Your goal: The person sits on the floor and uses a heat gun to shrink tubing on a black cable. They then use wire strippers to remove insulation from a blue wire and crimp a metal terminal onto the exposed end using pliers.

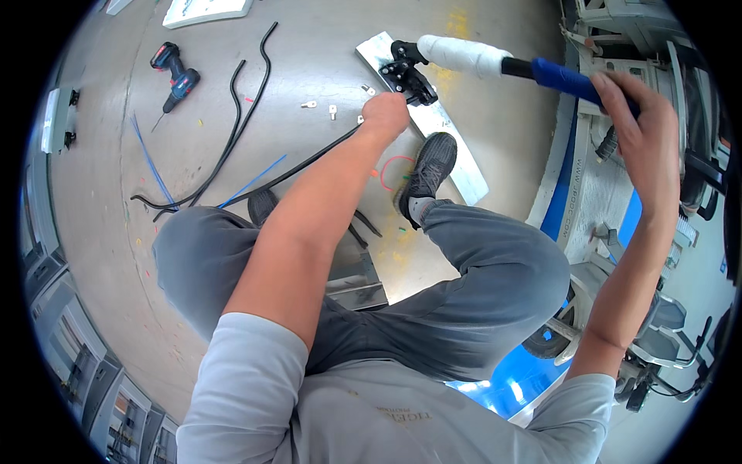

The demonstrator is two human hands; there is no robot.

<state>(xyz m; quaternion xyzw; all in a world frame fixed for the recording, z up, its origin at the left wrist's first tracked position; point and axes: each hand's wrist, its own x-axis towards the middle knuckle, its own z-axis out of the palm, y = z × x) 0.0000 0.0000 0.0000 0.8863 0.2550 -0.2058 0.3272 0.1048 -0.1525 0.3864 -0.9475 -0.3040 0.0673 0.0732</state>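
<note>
A large cable crimper with a black head [410,76] lies across a white board on the floor. Its long handle, wrapped in white [464,56], reaches out to the right. My right hand [638,116] is closed around the blue grip [564,77] at the handle's end. My left hand [385,114] is closed around a black cable [309,160] right beside the crimper's jaws. The cable's end is hidden by the hand and the tool. Several metal cable lugs [333,112] are scattered left of my left hand.
A cordless drill [178,77] lies at the far left. Next to it are loose black cables [236,124] and thin blue strips [255,180]. My shoe [427,172] rests against the white board [456,151]. Metal machinery [595,155] lines the right side.
</note>
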